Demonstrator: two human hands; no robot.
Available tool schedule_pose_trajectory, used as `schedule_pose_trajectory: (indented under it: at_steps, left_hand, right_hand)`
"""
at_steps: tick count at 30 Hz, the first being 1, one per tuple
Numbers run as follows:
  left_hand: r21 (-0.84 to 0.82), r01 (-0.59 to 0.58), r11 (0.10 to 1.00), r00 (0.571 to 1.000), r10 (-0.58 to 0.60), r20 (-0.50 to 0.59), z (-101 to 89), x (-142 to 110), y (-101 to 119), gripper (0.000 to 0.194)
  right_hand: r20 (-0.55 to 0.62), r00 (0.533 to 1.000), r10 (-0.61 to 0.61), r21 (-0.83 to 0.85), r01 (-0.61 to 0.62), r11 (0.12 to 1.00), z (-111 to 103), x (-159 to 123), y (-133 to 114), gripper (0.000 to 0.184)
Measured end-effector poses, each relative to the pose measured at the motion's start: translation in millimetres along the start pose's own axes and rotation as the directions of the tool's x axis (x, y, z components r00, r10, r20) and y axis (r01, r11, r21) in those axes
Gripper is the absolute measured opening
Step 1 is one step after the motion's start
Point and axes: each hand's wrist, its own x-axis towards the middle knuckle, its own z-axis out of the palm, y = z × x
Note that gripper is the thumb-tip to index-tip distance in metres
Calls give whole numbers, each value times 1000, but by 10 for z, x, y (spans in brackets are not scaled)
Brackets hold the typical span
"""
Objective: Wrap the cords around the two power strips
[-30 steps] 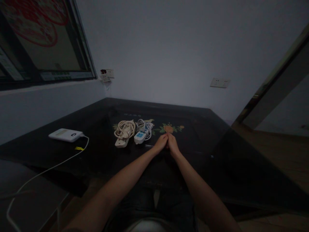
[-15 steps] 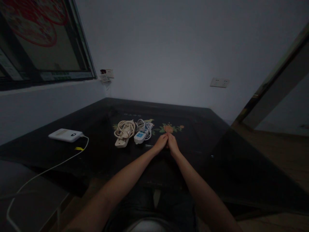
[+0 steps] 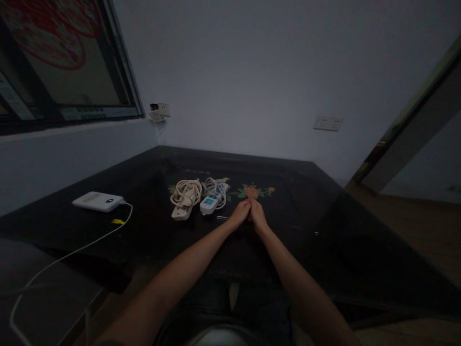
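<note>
My left hand [image 3: 241,212] and my right hand [image 3: 257,214] rest together on the dark glossy table [image 3: 295,192], thumbs side by side and fingers closed. No object shows in either of them, though the undersides are hidden. Just left of my left hand lies a white power strip [image 3: 209,205] with a blue socket face and a grey-white cord bundled on it. Beside that one, farther left, sits a cream power strip [image 3: 182,212] under its own coiled cord [image 3: 185,191]. A printed orange flower [image 3: 251,191] decorates the tabletop beyond my fingertips.
At the table's left, a white power bank [image 3: 98,202] has a white cable [image 3: 77,250] hanging past the edge. A yellow tag [image 3: 118,221] lies by that cable. The wall carries a socket plate [image 3: 328,123] on the right and a loose socket [image 3: 157,115] near the window.
</note>
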Motion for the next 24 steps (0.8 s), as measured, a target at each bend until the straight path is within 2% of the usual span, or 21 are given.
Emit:
schedule_pose_trajectory:
  at_steps: [12, 24]
  left_hand:
    - [23, -4, 1000, 1000, 5, -20, -8, 21, -14, 29]
    - [41, -22, 999, 1000, 23, -21, -5, -17, 24, 28]
  right_hand:
    - [-51, 997, 66, 15, -66, 998, 30, -31, -66, 28]
    - [-59, 998, 37, 2, -37, 999, 24, -22, -52, 31]
